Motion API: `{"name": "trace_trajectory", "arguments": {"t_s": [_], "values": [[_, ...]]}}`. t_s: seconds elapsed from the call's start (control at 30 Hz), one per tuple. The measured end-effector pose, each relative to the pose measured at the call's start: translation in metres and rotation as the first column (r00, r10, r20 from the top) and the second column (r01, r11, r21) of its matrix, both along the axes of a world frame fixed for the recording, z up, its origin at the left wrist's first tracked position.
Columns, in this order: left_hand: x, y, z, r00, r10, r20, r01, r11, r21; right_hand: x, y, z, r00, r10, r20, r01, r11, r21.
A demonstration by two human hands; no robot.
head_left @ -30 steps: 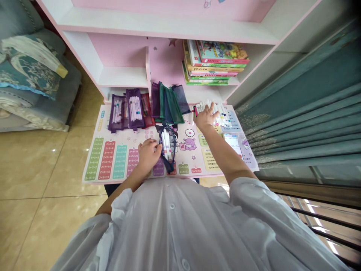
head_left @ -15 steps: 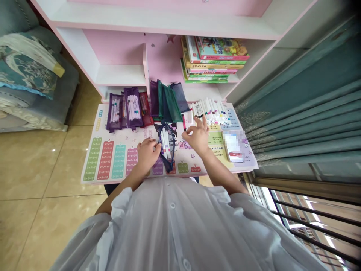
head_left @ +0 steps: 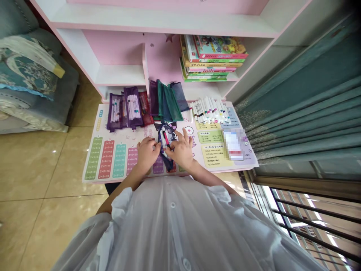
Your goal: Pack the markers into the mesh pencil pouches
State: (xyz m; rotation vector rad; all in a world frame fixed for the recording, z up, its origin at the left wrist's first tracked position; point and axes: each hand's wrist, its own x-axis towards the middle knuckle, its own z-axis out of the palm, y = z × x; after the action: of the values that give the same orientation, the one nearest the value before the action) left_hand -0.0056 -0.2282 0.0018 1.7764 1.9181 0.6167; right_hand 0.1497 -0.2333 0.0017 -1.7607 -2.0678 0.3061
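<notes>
A dark blue mesh pencil pouch (head_left: 168, 165) lies with its mouth spread apart at the front middle of the desk. White markers (head_left: 161, 136) show inside it. My left hand (head_left: 147, 152) grips the pouch's left edge between thumb and fingers. Over the pouch's right side, my right hand (head_left: 182, 151) pinches the lower end of a pink-and-black marker (head_left: 165, 137) with thumb and forefinger; its other fingers are spread. The pink marker is within the pouch opening, along the white ones. My right fingertips partly hide its lower end.
Loose white markers (head_left: 210, 110) lie in a row at the back right. Filled purple pouches (head_left: 133, 107) and a red pouch (head_left: 146, 109) are at the back left. Green pouches (head_left: 170, 101) lie between. A phone (head_left: 234, 145) rests at right; books (head_left: 214, 60) are stacked on the shelf.
My right hand has moved left and toward me, from near the loose markers to the pouch, bringing the pink-and-black marker into its opening. My left hand stays on the pouch edge.
</notes>
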Motion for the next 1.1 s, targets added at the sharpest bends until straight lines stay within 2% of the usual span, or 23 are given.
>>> {"name": "trace_trajectory", "arguments": {"t_s": [0.17,0.3,0.47,0.6,0.73,0.87,1.1], "values": [[-0.004,0.0,-0.002,1.0,-0.014,-0.018,0.014,1.0,0.009,0.004,0.006,-0.006,0.999,0.046,0.016,-0.046,0.999,0.002],[-0.008,0.002,-0.003,0.996,-0.061,-0.059,0.06,0.998,-0.014,0.023,0.038,-0.006,0.997,0.062,0.039,-0.066,0.993,0.101],[-0.011,0.006,-0.003,0.98,-0.144,-0.14,0.142,0.99,-0.025,0.042,0.088,-0.001,0.945,0.262,0.197,-0.283,0.955,0.086],[-0.015,0.01,0.002,0.958,-0.216,-0.187,0.211,0.976,-0.044,0.043,0.107,0.005,0.864,0.428,0.266,-0.45,0.893,0.025],[-0.022,0.015,0.012,0.921,-0.303,-0.243,0.291,0.953,-0.084,0.043,0.113,0.005,0.832,0.491,0.258,-0.505,0.863,-0.011],[-0.03,0.022,0.022,0.896,-0.337,-0.289,0.319,0.941,-0.108,0.05,0.109,-0.001,0.836,0.511,0.2,-0.524,0.852,0.015],[-0.039,0.036,0.033,0.884,-0.326,-0.335,0.292,0.945,-0.149,0.07,0.075,-0.015,0.868,0.493,0.055,-0.496,0.866,0.065]]}}
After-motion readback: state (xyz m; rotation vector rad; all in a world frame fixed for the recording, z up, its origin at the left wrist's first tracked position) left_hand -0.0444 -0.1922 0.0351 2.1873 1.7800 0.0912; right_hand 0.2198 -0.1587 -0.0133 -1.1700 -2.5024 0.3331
